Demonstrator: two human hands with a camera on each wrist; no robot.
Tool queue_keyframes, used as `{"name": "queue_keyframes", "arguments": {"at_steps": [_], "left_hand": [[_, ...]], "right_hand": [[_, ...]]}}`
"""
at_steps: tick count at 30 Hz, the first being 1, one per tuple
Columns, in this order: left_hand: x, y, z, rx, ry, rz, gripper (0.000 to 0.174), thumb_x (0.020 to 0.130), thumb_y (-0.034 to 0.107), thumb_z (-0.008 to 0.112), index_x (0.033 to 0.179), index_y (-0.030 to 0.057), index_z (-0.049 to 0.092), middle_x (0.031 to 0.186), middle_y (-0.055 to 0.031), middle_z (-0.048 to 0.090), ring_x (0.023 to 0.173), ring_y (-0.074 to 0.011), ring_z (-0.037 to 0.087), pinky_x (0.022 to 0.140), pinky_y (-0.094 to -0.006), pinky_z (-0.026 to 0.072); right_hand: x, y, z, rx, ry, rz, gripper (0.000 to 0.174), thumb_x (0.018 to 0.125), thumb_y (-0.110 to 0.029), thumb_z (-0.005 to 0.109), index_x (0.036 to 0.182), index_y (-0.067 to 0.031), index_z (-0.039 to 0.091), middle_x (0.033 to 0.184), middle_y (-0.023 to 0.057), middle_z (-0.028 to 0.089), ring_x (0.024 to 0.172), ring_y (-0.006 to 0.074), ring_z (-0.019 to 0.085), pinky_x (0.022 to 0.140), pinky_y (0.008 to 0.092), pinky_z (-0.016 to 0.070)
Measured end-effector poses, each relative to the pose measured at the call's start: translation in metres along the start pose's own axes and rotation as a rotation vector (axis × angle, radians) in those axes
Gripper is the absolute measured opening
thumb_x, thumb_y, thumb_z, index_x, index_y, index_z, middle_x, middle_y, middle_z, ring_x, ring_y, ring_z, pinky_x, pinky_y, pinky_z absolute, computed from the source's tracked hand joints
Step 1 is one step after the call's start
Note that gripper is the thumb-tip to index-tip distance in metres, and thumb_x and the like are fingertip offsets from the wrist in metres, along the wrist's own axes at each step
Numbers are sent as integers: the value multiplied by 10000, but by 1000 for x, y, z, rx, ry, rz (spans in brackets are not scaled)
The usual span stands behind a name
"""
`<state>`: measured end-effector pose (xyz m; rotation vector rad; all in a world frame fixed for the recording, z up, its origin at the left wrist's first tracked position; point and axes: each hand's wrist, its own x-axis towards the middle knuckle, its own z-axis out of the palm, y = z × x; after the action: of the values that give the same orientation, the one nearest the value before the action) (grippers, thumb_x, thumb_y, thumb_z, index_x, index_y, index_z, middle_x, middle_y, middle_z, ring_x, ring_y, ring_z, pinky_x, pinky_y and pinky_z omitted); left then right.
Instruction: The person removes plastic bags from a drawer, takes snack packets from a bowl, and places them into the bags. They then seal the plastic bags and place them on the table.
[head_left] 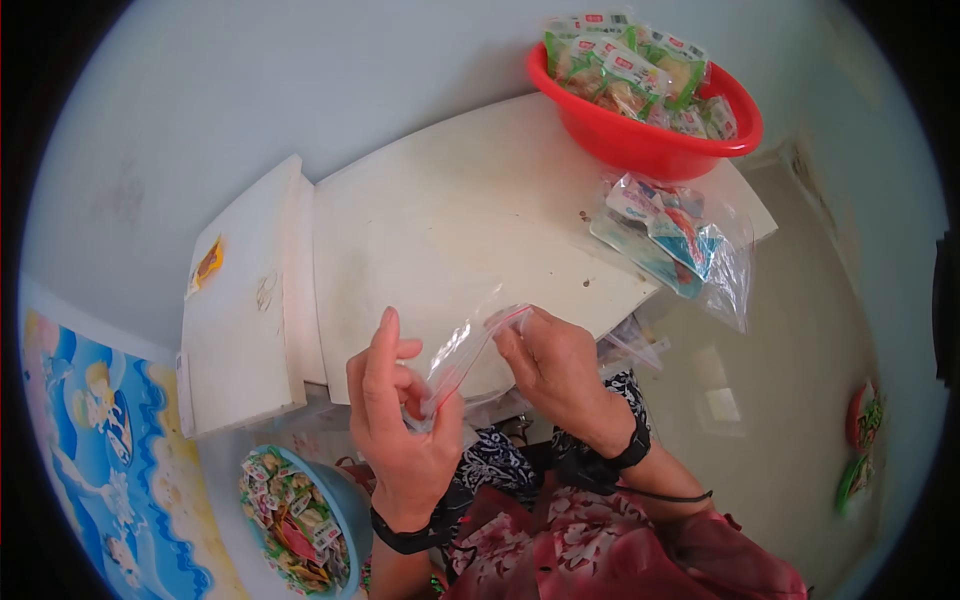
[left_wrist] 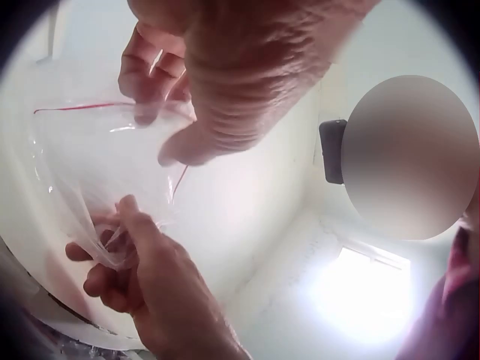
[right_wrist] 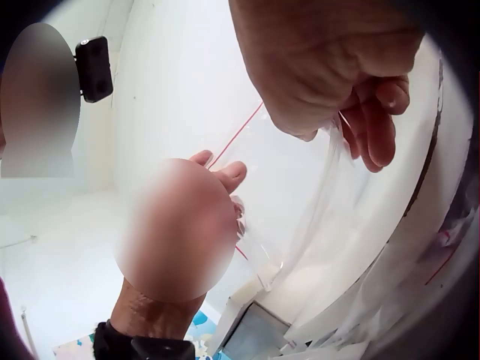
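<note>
A clear resealable plastic bag (head_left: 462, 352) with a red zip line is stretched between both hands above the table's front edge. The left hand (head_left: 405, 435) pinches the zipped mouth between thumb and fingers, its index finger pointing up. Curled around the other side of the bag, the right hand (head_left: 562, 372) grips the film between thumb and fingers. In the left wrist view the bag (left_wrist: 82, 154) hangs spread and see-through, nothing showing inside it. The right wrist view has the right hand (right_wrist: 330, 67) at the bag's gathered side.
On the white table (head_left: 430, 230), a red basin (head_left: 640, 145) heaped with packaged food stands at the far right. Before it lies a clear bag of printed packets (head_left: 670, 235). A blue tub (head_left: 345, 525) of small packets is at lower left, beside a white box-like ledge (head_left: 245, 310).
</note>
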<state>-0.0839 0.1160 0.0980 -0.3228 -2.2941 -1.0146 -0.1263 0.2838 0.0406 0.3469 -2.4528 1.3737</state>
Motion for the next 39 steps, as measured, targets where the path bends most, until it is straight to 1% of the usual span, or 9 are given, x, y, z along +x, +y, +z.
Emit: {"name": "queue_keyframes", "arguments": {"at_steps": [4,7,10,13,16,21,30,33,39], "left_hand": [[-5,-13,-10,-75,29,33,741,787,-24,737,1474,-48,461,1126,-183,652,760,-142,577,634,-250,467],[-19,-26,-26,-136,210,-127,704,835,22,739,1478,-46,459,1125,-177,651,746,-134,579,658,-259,479],[-32,-45,-55,-144,359,-270,566,941,33,648,1473,-36,467,1159,-152,658,744,-115,582,657,-251,481],[-45,-53,-84,-109,437,-422,421,1005,57,573,1415,-24,520,1075,-97,683,737,-80,579,623,-214,443],[-75,-76,-107,-118,441,-562,315,1007,88,599,1311,6,603,979,-62,698,724,-68,590,621,-207,457],[-129,-117,-114,-264,371,-693,259,1006,94,619,1258,35,620,968,-53,703,702,-73,599,625,-213,500],[-204,-154,-98,-348,247,-852,239,951,14,619,1190,9,629,935,-59,697,788,-110,666,665,-266,560],[-245,-173,-107,-355,343,-931,229,940,23,629,1167,-8,635,932,-70,699,829,-128,681,670,-265,563],[-329,-213,-156,33,464,-1218,246,923,92,675,1152,4,654,892,-82,686,780,-183,703,668,-316,571]], "right_hand": [[4,12,-4,-72,7,26,291,976,-257,667,802,-27,628,737,195,637,678,428,633,582,458,494],[8,18,-8,-187,28,-21,218,955,-255,696,914,-43,666,710,173,638,645,389,640,573,438,496],[15,7,-16,-216,15,199,288,916,-202,743,1152,-52,671,795,134,676,642,284,656,606,397,517],[12,27,-10,16,94,162,540,877,-108,772,1380,-64,581,990,101,698,705,170,651,644,335,529],[2,37,-11,137,78,128,621,864,-36,762,1442,-60,537,1189,94,672,814,126,643,688,276,522],[-10,40,-18,186,58,123,641,885,8,716,1484,-69,502,1294,100,653,907,112,637,732,244,505],[-16,43,-23,196,23,131,551,994,-95,639,1509,-17,461,1425,131,576,1060,148,605,898,290,496],[-19,44,-26,209,9,144,534,1011,-127,628,1507,-15,465,1434,125,567,1095,144,588,905,278,481],[-23,46,-27,150,30,200,490,1045,-202,587,1486,-9,495,1365,117,601,1089,155,587,911,291,461]]}}
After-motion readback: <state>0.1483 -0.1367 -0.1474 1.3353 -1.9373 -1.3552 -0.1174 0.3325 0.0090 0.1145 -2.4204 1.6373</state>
